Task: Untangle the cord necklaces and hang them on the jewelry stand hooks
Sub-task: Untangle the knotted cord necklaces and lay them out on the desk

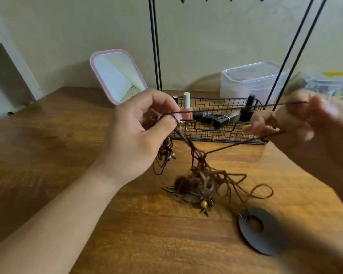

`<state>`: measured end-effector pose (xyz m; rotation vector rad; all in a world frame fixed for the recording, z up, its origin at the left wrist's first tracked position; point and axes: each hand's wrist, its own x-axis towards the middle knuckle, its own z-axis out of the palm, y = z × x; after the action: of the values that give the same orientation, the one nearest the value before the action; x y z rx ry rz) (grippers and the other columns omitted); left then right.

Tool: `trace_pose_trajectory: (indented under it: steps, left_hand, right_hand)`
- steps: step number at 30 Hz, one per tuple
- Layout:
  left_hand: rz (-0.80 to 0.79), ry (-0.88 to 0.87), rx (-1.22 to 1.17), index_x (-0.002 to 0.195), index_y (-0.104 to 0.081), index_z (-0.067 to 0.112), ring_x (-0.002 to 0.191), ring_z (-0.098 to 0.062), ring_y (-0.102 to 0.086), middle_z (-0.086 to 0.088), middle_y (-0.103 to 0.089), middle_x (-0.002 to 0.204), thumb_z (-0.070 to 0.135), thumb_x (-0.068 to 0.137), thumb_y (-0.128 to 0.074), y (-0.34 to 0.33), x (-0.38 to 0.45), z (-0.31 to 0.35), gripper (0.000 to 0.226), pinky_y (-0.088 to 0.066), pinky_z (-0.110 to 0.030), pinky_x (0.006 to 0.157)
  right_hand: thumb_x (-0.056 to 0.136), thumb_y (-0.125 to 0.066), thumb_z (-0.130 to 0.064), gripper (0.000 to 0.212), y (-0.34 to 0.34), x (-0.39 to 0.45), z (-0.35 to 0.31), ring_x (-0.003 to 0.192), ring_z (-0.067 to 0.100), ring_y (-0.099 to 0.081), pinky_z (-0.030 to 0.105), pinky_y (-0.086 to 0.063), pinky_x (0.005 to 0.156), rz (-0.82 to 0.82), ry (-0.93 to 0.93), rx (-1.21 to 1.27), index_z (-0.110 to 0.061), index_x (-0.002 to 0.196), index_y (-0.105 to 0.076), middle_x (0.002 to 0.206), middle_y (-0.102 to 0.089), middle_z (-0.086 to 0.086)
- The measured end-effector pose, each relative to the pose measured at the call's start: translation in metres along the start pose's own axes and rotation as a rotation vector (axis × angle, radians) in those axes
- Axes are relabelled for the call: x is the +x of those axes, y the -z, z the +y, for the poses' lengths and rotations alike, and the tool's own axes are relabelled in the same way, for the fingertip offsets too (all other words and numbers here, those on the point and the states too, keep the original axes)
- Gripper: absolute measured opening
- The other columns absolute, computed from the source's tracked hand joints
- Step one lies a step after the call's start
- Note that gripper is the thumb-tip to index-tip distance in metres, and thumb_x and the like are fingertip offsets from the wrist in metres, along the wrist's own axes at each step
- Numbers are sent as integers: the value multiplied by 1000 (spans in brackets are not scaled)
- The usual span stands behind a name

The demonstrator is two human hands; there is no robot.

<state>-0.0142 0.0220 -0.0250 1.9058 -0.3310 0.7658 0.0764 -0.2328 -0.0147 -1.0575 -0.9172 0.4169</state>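
Note:
A tangle of brown cord necklaces (203, 180) lies on the wooden table (67, 151), with a leaf pendant, beads and a dark ring pendant (259, 230) spread around it. My left hand (139, 133) pinches several cords above the tangle, and a small beaded bunch hangs below its fingers. My right hand (297, 119), blurred, grips a cord (226, 110) stretched taut between both hands; a second strand runs from it down to the knot. The black jewelry stand (155, 46) rises behind, its hooks only just visible at the top edge.
A black wire basket (222, 135) with nail polish bottles forms the stand's base. A pink-framed mirror (117, 76) leans against the wall at the back left. A clear plastic box (251, 80) and a bag of small items sit at the back right.

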Motion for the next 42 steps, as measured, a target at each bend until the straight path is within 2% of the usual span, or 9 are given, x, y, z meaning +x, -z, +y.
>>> trace_pose_trajectory:
  steps: [8,13,16,19,22,28,33,38,42]
  left_hand:
    - [-161,111,-175,91,-65,13,83,5,-63,23,-70,82,-3,90,-61,1,2,0,16,-46,-11,74]
    - [-155,144,-408,93,-62,11,85,1,-65,14,-69,83,5,90,-56,0,0,-3,9,-48,-13,75]
    - [-138,172,-616,94,-59,8,80,-4,-65,2,-64,83,16,93,-50,3,2,0,13,-46,-17,66]
    - [-114,203,-732,88,-68,17,74,-8,-56,0,-62,82,26,94,-47,8,4,0,24,-42,-18,61]
    - [-58,208,-718,85,-70,25,79,-11,-55,4,-65,85,37,95,-42,12,8,-6,32,-44,-24,71]
    - [79,307,-785,83,-67,26,82,-11,-58,5,-67,90,41,101,-37,18,13,-13,39,-42,-30,77]
    - [132,568,-781,78,-68,20,56,-8,-52,2,-64,81,37,99,-46,17,14,-13,35,-43,-19,52]
    - [274,870,-876,86,-64,11,61,-12,-60,-5,-65,77,17,101,-47,9,12,-19,24,-54,-21,55]
    - [292,922,-782,96,-64,12,78,-19,-65,-8,-67,92,2,94,-43,4,8,-27,23,-56,-31,73]
  right_hand:
    - [91,-54,-37,14,5,1,-1,75,21,-68,37,-58,74,249,83,-128,-23,90,-54,61,-57,-5]
    - [91,-54,-39,19,-1,2,-1,44,6,-38,19,-43,50,189,134,-72,-23,93,-44,55,-31,-5]
    - [92,-60,-44,22,-2,-3,-3,43,2,-33,13,-31,44,245,264,-375,-25,91,-48,62,-27,16]
    - [98,-55,-46,13,-1,-3,3,46,12,-46,35,-39,42,382,387,-921,-35,94,-50,63,-50,0]
    - [96,-49,-43,7,-7,-5,6,59,8,-58,38,-51,58,445,328,-1169,-47,91,-52,72,-64,-20]
    - [93,-45,-54,28,-9,-6,1,65,32,-62,39,-52,56,342,104,-1853,-28,96,-54,74,-65,3]
    - [77,-71,-47,6,-8,-12,-4,73,5,-61,12,-45,59,253,42,-1391,-45,76,-66,71,-61,-11]
    - [89,-57,-57,36,-11,-8,4,67,14,-60,26,-48,63,202,99,-810,-23,82,-66,80,-64,13]
    - [97,-49,-40,30,-20,-5,8,63,29,-61,40,-53,62,293,44,-357,-17,82,-59,65,-62,12]
